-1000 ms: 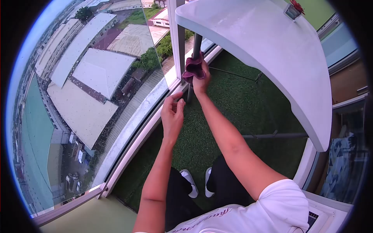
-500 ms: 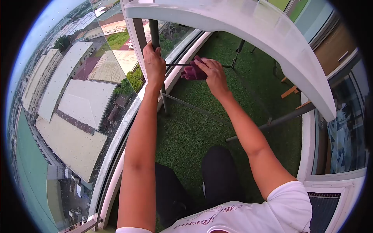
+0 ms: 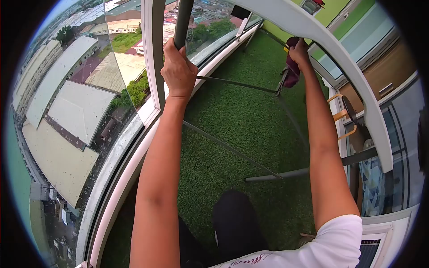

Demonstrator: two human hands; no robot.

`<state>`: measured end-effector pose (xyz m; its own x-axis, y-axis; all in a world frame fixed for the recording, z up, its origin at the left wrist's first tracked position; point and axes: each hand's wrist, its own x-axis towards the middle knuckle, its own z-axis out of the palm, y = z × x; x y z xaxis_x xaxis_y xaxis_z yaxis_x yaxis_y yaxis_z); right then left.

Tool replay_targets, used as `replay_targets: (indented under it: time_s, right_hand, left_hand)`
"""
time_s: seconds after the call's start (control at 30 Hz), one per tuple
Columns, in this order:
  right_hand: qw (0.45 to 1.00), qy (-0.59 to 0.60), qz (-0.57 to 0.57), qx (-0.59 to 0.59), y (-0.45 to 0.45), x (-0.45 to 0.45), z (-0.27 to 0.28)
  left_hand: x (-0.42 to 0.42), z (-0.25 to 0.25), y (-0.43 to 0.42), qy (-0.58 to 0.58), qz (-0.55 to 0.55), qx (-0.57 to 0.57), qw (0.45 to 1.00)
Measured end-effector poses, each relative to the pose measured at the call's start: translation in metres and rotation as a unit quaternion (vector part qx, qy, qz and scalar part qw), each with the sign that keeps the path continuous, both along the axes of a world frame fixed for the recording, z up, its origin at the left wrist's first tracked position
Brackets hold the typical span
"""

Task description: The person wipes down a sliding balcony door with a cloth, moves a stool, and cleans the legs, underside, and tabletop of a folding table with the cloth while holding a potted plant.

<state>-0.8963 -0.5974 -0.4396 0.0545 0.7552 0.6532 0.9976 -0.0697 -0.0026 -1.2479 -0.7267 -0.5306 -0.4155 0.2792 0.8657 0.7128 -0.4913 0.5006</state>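
Note:
My left hand (image 3: pixel 178 71) is wrapped round a dark grey table leg (image 3: pixel 183 24) at the upper left, beside the window frame. Farther right, under the curved white tabletop (image 3: pixel 344 53), my right hand (image 3: pixel 300 54) grips a maroon cloth (image 3: pixel 292 73). The cloth lies against the table's far metal framework, and part of it hangs below the fingers. Thin dark crossbars (image 3: pixel 237 82) run between the legs. Exactly what the right fingers press on beneath the cloth is hidden.
Green artificial turf (image 3: pixel 223 116) covers the floor. A window ledge (image 3: pixel 129 167) curves along the left, with rooftops outside. At right are a sliding door (image 3: pixel 397 111), a wooden-framed chair (image 3: pixel 346 114) and a thick lower table bar (image 3: pixel 304 172). A small red decoration (image 3: pixel 318 3) stands at the top.
My right hand has moved with the cloth up and right, from a thin bar to the far framework. My left hand, empty a second ago, holds the leg. The view has shifted.

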Motion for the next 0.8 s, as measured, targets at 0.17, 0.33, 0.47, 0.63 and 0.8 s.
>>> replay_targets:
  time_s: [0.17, 0.33, 0.47, 0.63, 0.8]
  right_hand:
    - [0.999, 0.023, -0.031, -0.023, 0.074, 0.036, 0.033]
    - [0.998, -0.049, -0.006, 0.038, 0.102, 0.047, 0.048]
    - [0.996, -0.031, 0.055, 0.068, 0.083, 0.044, 0.038]
    - [0.988, 0.084, 0.116, 0.061, 0.013, 0.003, 0.005]
    - [0.982, 0.175, 0.07, 0.021, -0.067, -0.039, -0.024]
  left_hand:
    - [-0.001, -0.004, 0.008, 0.006, 0.029, 0.034, 0.999]
    - [0.001, -0.007, 0.01, 0.011, 0.043, 0.045, 0.998]
    - [0.0, -0.006, 0.009, 0.01, 0.036, 0.036, 0.999]
    - [0.002, -0.003, 0.009, 0.014, 0.059, 0.047, 0.997]
    - [0.001, -0.001, -0.001, -0.006, -0.005, -0.019, 1.0]
